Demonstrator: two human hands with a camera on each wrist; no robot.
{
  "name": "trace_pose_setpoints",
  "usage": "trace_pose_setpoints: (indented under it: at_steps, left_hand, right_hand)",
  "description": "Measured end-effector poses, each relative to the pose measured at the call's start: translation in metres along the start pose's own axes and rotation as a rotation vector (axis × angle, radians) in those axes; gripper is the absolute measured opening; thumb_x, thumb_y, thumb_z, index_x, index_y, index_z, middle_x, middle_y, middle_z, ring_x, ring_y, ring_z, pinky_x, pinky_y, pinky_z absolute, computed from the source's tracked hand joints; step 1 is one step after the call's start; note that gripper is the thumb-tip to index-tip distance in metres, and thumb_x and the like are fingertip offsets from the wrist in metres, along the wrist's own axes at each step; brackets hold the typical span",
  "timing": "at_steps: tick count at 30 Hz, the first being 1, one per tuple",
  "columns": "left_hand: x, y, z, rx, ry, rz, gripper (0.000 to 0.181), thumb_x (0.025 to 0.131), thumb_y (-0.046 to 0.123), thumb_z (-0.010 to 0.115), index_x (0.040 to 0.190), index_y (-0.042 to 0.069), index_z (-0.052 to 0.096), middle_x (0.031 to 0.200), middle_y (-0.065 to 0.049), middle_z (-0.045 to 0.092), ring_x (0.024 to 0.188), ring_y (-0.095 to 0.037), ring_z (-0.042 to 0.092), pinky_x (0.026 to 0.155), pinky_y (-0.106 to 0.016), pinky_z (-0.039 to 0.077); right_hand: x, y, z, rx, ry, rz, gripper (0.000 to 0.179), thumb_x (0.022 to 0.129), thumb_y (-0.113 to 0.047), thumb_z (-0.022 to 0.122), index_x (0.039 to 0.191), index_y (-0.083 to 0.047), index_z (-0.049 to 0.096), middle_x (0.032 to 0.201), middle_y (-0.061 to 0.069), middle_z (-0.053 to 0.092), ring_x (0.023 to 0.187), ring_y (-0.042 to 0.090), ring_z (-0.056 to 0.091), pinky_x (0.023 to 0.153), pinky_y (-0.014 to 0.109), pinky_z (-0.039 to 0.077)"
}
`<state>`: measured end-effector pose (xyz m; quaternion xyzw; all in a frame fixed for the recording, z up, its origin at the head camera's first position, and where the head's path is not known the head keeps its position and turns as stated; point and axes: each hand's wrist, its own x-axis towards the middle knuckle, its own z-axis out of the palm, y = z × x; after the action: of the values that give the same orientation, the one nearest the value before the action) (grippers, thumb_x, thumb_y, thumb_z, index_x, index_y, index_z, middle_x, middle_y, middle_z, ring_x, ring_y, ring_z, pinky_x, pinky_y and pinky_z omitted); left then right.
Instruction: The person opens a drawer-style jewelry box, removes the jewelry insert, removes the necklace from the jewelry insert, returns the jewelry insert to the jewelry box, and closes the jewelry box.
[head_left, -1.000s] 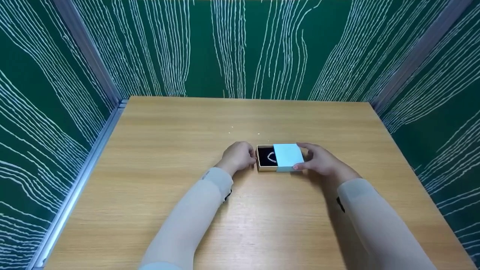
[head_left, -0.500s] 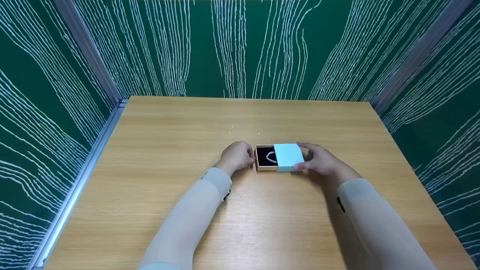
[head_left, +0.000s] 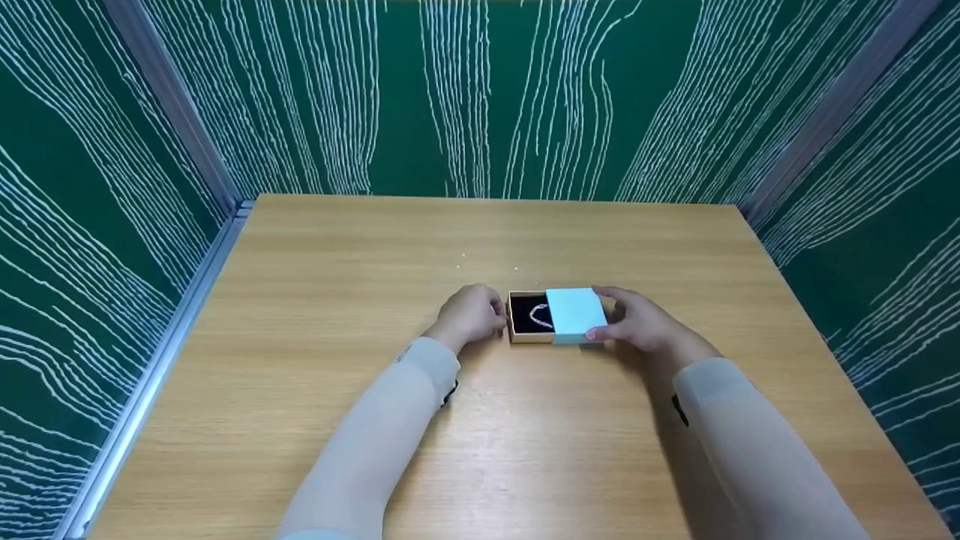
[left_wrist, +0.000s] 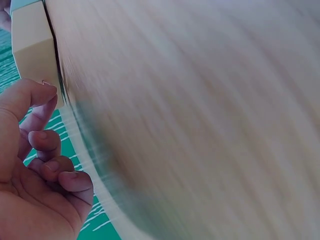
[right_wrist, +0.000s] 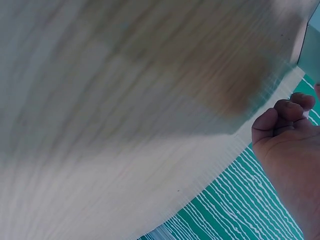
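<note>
A small drawer-style jewelry box lies on the wooden table. Its light-blue sleeve (head_left: 576, 315) covers the right part of a gold-sided drawer (head_left: 531, 338) with a black lining. On the lining rests a pale beaded bracelet (head_left: 535, 315), its right part hidden under the sleeve. My left hand (head_left: 471, 313) is at the drawer's left end; in the left wrist view thumb and index finger pinch at a thin loop (left_wrist: 46, 83) on the drawer's end wall, other fingers curled. With thumb in front and fingers behind, my right hand (head_left: 637, 321) grips the sleeve's right end.
The wooden table (head_left: 360, 255) spreads around the box, with a few tiny white specks behind it. Green panels with white wavy lines (head_left: 405, 97) and grey metal posts (head_left: 176, 97) enclose the table at the back and sides.
The drawer has slid slightly left out of the sleeve with my left hand, so a little more of the lining and bracelet shows. My right hand and the sleeve stay in place.
</note>
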<state>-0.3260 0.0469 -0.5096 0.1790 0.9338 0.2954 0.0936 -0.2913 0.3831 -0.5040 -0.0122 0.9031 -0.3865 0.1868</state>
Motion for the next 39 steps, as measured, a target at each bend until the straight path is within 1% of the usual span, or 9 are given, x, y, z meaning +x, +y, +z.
trace_pose_setpoints:
  at_steps: [7,14,18,23,27,30,32,36,39]
  left_hand:
    - [-0.0007,-0.0039,-0.0003,-0.012,-0.005,-0.003,0.017,0.101,0.02,0.08,0.086,0.015,0.085,0.084,0.002,0.079,0.077,-0.014,0.063,0.081,-0.035,0.054]
    - [0.0015,-0.0085,0.001,-0.021,0.003,0.012,0.019,0.1,0.023,0.08,0.082,0.019,0.081,0.082,0.006,0.076,0.078,-0.014,0.063,0.081,-0.037,0.056]
    - [-0.0004,-0.0062,-0.0002,-0.024,-0.008,-0.005,0.019,0.102,0.023,0.08,0.086,0.015,0.083,0.08,0.004,0.076,0.078,-0.016,0.064,0.081,-0.036,0.055]
    - [-0.0004,-0.0058,0.0019,-0.02,-0.016,-0.012,0.018,0.103,0.023,0.08,0.088,0.014,0.084,0.066,0.01,0.068,0.072,-0.014,0.061,0.079,-0.032,0.05]
    - [-0.0011,-0.0054,0.0017,-0.031,-0.022,-0.008,0.017,0.103,0.022,0.08,0.089,0.013,0.083,0.063,0.012,0.065,0.07,-0.012,0.06,0.079,-0.031,0.048]
    - [-0.0015,-0.0058,0.0001,-0.052,-0.031,-0.005,0.013,0.102,0.022,0.08,0.093,0.012,0.082,0.071,0.01,0.068,0.071,-0.011,0.06,0.079,-0.031,0.049]
    - [-0.0015,-0.0067,-0.0008,-0.084,-0.04,-0.009,0.012,0.102,0.024,0.08,0.103,0.012,0.079,0.081,0.008,0.07,0.073,-0.011,0.06,0.079,-0.031,0.049]
    - [-0.0018,-0.0074,-0.0015,-0.188,-0.066,-0.021,0.035,0.1,0.032,0.079,0.128,0.015,0.066,0.101,-0.002,0.07,0.079,-0.016,0.06,0.081,-0.036,0.05]
    - [-0.0022,-0.0061,-0.001,-0.23,-0.084,-0.02,0.053,0.098,0.035,0.081,0.143,0.017,0.06,0.126,-0.011,0.068,0.091,-0.022,0.06,0.089,-0.041,0.051]
  right_hand:
    - [0.0012,0.0044,0.003,0.007,0.004,-0.048,0.112,0.091,-0.045,0.096,0.179,-0.018,0.032,0.186,0.028,0.024,0.171,0.055,0.024,0.138,0.071,0.022]
    - [0.0025,0.0049,0.0026,0.003,0.001,-0.023,0.114,0.09,-0.048,0.096,0.18,-0.02,0.031,0.186,0.027,0.023,0.172,0.055,0.023,0.138,0.071,0.022]
    - [0.0028,0.0044,0.0021,0.014,-0.005,-0.012,0.116,0.088,-0.051,0.097,0.18,-0.022,0.031,0.187,0.027,0.022,0.172,0.055,0.022,0.138,0.071,0.021]
    - [0.0014,0.0047,0.002,0.02,-0.004,0.006,0.12,0.084,-0.056,0.098,0.18,-0.026,0.031,0.186,0.027,0.024,0.172,0.054,0.024,0.138,0.071,0.023]
    - [0.0008,0.0053,0.0024,0.017,0.0,0.01,0.121,0.084,-0.057,0.098,0.18,-0.026,0.031,0.186,0.027,0.025,0.172,0.053,0.025,0.138,0.071,0.023]
    - [0.0004,0.0049,0.0029,0.02,0.001,0.012,0.12,0.084,-0.057,0.098,0.18,-0.027,0.031,0.187,0.026,0.024,0.173,0.053,0.024,0.139,0.071,0.022]
    - [0.0003,0.0046,0.0033,0.008,0.005,0.004,0.119,0.085,-0.056,0.097,0.18,-0.025,0.032,0.186,0.026,0.025,0.172,0.053,0.024,0.139,0.071,0.022]
    - [-0.0002,0.0033,0.0038,-0.024,0.012,-0.004,0.117,0.088,-0.055,0.096,0.18,-0.023,0.032,0.185,0.028,0.027,0.171,0.055,0.027,0.138,0.071,0.024]
    - [-0.0004,0.0027,0.0045,-0.026,0.013,0.005,0.116,0.088,-0.056,0.096,0.18,-0.025,0.032,0.185,0.028,0.028,0.17,0.054,0.029,0.138,0.071,0.024]
